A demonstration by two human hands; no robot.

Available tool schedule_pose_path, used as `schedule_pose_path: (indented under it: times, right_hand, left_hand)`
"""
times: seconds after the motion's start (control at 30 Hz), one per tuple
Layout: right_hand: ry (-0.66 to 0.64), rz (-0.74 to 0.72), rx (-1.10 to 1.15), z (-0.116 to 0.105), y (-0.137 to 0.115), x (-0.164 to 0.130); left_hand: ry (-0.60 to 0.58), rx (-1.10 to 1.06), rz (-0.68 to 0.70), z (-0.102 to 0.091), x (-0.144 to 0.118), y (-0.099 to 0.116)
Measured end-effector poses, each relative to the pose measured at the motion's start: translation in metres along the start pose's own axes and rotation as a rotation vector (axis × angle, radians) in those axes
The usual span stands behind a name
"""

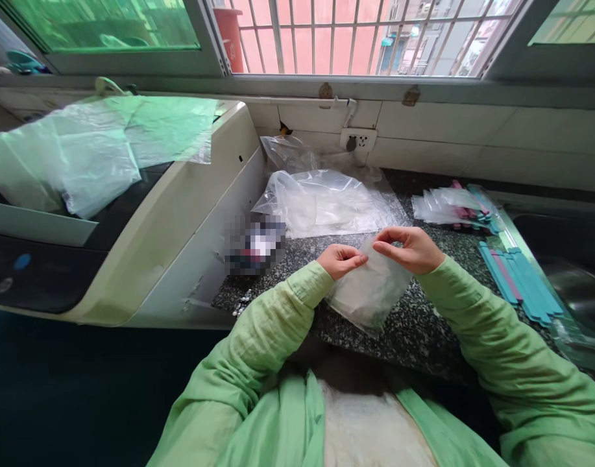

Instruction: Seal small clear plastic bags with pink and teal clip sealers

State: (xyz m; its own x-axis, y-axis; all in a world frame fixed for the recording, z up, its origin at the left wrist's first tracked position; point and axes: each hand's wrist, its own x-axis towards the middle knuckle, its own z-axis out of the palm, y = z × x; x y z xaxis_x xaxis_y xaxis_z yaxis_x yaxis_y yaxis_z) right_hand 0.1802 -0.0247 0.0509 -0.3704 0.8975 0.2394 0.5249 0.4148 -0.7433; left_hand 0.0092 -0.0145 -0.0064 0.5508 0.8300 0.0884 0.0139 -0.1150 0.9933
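A clear plastic bag [372,292] hangs from my fingertips above the front of the speckled counter. My left hand [342,261] pinches its upper left edge between thumb and fingers. At the top of the same bag, my right hand [408,250] is closed with thumb and forefinger pinched together. Behind both hands lies a larger clear bag [326,201] with a stack of thin plastic bags inside. To the right are a pile of small filled bags [450,206] and a row of teal and pink flat strips [521,282].
A washing machine [194,227] with plastic sheets [97,146] on top stands at the left. A blurred-out object [255,245] and small shiny pieces [242,303] lie beside it. The sink [574,259] is at the right, a wall socket [359,139] behind.
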Motion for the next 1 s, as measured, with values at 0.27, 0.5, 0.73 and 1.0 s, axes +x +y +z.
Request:
schedule_pose_path:
  times: [0.27, 0.5, 0.73, 1.0]
  right_hand:
    - [-0.029, 0.132, 0.17, -0.0024, 0.006, -0.0027]
    - [0.093, 0.09, 0.088, -0.0025, 0.0053, -0.0044]
    - [0.068, 0.047, 0.026, -0.0049, 0.0038, -0.0048]
    - [0.032, 0.044, -0.014, -0.0025, 0.0052, -0.0052]
  left_hand:
    - [0.088, -0.081, 0.038, -0.0075, -0.0008, 0.007]
    - [0.098, -0.097, 0.021, -0.0079, -0.0022, 0.0091]
    - [0.076, -0.074, 0.034, -0.0097, -0.001, 0.0057]
    - [0.118, -0.037, 0.069, -0.0107, -0.0006, 0.0036]
